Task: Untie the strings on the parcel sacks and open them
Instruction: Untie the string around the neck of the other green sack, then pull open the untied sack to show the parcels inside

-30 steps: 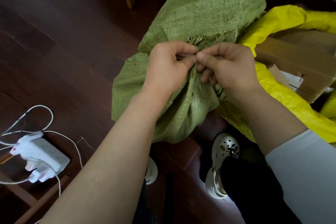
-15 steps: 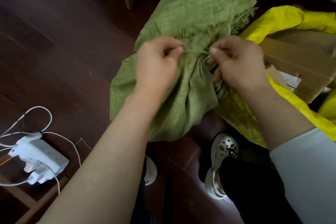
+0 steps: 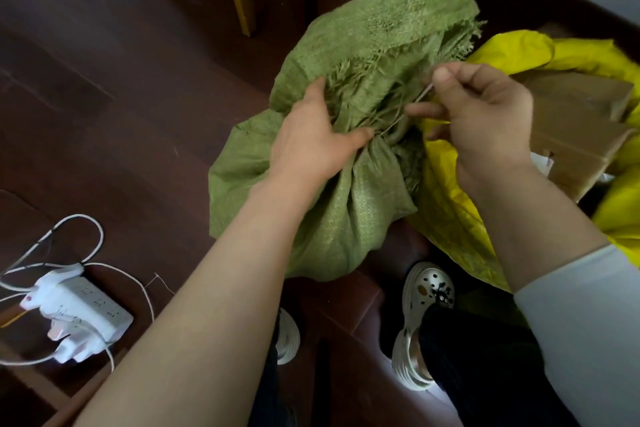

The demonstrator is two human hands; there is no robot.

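Head view, nearest first: two pale shoes (image 3: 427, 291) stood on the dark floor (image 3: 104, 97), with a white power strip (image 3: 86, 308) and its cables toward the floor's near left. Just beyond the feet stood the green sack (image 3: 346, 218), its neck bunched and tied. The left hand (image 3: 311, 146) gripped that neck, fingers curled into the frayed weave and thumb laid across the gather. The right hand (image 3: 485, 121) pinched the string (image 3: 420, 97) between thumb and forefinger, and the string ran taut from the pinch down to the neck. Touching the green sack on its right lay the yellow sack (image 3: 446, 204), already open, with a box (image 3: 581, 128) showing inside.

Whether the knot had loosened could not be told. A pull on the wrong strand would likely cinch it tighter. The string looked thin enough to slip from the pinch or snap under a hard tug. Loose fibres at the frayed mouth resembled the string, so the fingers might catch a fibre instead. If the left hand eased off, the neck could twist and bury the knot.

Count: two hands, two sacks, one string in sight, one box, one power strip, two shoes
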